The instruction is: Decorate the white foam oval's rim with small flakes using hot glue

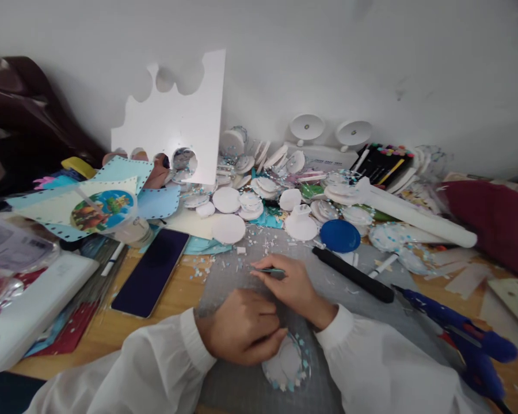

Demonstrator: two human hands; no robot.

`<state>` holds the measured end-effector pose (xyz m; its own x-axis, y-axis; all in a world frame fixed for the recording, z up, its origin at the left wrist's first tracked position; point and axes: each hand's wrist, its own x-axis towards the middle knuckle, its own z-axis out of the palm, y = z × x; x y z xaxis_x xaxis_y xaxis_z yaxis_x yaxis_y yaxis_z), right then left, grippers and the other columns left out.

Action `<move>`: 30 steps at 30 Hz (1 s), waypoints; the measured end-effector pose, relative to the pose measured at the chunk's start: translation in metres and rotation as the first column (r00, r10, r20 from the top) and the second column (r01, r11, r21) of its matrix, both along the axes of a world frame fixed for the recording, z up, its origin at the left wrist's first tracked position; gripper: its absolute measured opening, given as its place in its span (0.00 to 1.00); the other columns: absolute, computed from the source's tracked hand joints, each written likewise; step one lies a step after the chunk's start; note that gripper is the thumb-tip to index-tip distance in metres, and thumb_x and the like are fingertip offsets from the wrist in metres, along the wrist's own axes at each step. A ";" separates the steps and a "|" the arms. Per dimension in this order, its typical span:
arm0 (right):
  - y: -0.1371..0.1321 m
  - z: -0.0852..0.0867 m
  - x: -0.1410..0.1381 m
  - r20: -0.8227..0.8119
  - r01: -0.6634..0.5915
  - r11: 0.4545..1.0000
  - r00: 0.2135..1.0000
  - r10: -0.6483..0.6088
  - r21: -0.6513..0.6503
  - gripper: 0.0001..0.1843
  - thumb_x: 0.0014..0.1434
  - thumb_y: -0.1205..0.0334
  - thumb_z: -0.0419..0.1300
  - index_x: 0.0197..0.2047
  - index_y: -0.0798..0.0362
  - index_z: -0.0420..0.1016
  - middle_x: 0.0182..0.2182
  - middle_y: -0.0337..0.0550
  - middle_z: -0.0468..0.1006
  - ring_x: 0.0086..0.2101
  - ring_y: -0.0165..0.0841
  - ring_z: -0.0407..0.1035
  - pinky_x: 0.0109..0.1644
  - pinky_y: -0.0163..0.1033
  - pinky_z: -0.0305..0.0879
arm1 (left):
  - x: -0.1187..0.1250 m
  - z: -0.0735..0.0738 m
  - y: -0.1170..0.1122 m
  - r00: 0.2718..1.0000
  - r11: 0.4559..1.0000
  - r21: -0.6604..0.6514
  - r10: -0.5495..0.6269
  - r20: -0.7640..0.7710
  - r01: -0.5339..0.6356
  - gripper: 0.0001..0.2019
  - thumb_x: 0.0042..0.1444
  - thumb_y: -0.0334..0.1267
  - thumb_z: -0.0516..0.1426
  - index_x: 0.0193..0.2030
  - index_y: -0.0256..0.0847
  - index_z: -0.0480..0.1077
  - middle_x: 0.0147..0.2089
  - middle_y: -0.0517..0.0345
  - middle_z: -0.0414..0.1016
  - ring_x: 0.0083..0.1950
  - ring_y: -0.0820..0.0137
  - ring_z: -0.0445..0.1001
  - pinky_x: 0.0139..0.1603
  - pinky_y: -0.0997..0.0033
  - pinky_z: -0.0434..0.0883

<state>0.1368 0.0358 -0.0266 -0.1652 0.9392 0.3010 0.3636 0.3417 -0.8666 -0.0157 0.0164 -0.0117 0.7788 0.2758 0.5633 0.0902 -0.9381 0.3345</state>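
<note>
My right hand (pixel 296 284) is closed in a pinch around slim tweezers (pixel 273 270). Their tips point left, just above a grey cutting mat (pixel 358 328) strewn with tiny pale bits. Nearer me, my left hand (pixel 246 328) is curled, its thumb lying at the upper left edge of a round white disc (pixel 284 363). Small blue and white stars line that disc's rim. The fingers partly hide the disc's edge. Beyond my hands, a plain white disc (pixel 228 229) and a blue round lid (pixel 339 236) lie at the mat's far side.
A phone (pixel 151 273) lies left, near a lidded cup (pixel 132 227). Rightward are a black stick-shaped tool (pixel 354 275) and a blue glue gun (pixel 457 330). Several white discs are piled at the back, before a cut-out white board (pixel 176 121) leaning on the wall.
</note>
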 end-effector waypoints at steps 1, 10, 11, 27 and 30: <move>-0.001 -0.001 0.000 0.004 0.009 1.000 1.000 -0.009 0.003 0.01 0.54 0.64 0.64 0.31 0.50 0.78 0.32 0.42 0.82 0.35 0.35 0.75 0.40 0.39 0.69 | 0.000 0.000 0.000 1.000 1.000 -0.001 -0.001 0.005 0.001 0.19 0.62 0.32 0.47 0.19 0.38 0.63 0.17 0.59 0.64 0.19 0.72 0.60 0.24 0.67 0.54; -0.005 0.015 0.005 -0.095 0.101 0.994 0.990 -0.105 -0.046 0.06 0.57 0.60 0.63 0.30 0.51 0.75 0.23 0.38 0.77 0.26 0.31 0.71 0.31 0.35 0.66 | -0.001 0.002 0.000 0.999 0.999 -0.046 0.018 -0.030 -0.019 0.18 0.61 0.33 0.48 0.19 0.40 0.60 0.18 0.59 0.62 0.19 0.72 0.58 0.23 0.66 0.53; -0.007 0.018 0.011 -0.118 0.125 0.991 0.984 -0.130 -0.052 0.07 0.57 0.59 0.63 0.30 0.52 0.74 0.23 0.37 0.75 0.25 0.30 0.71 0.30 0.35 0.66 | -0.002 0.003 0.001 0.999 0.998 -0.064 0.024 -0.030 -0.026 0.18 0.61 0.33 0.48 0.19 0.40 0.59 0.18 0.59 0.62 0.19 0.72 0.58 0.23 0.66 0.53; -0.063 0.017 0.056 -0.595 0.065 0.905 0.733 -0.329 -0.421 0.13 0.50 0.57 0.69 0.28 0.51 0.69 0.15 0.32 0.68 0.18 0.24 0.60 0.23 0.32 0.58 | 0.000 0.005 0.009 0.979 0.764 -0.624 0.205 -0.007 -0.165 0.10 0.57 0.37 0.60 0.42 0.34 0.75 0.26 0.62 0.63 0.26 0.77 0.61 0.26 0.79 0.59; -0.067 0.015 0.055 -0.557 0.068 0.909 0.770 -0.310 -0.411 0.11 0.52 0.57 0.68 0.28 0.51 0.70 0.17 0.33 0.70 0.18 0.25 0.61 0.22 0.31 0.58 | 0.002 0.006 0.009 0.982 0.747 -0.650 0.187 0.007 -0.137 0.10 0.55 0.38 0.62 0.43 0.36 0.76 0.26 0.62 0.64 0.26 0.78 0.62 0.25 0.80 0.60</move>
<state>0.1918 -0.0315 -0.0112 0.1279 0.9888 -0.0772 -0.2457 -0.0438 -0.9683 -0.0137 0.0251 -0.0054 0.6559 0.7108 0.2541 0.1752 -0.4708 0.8647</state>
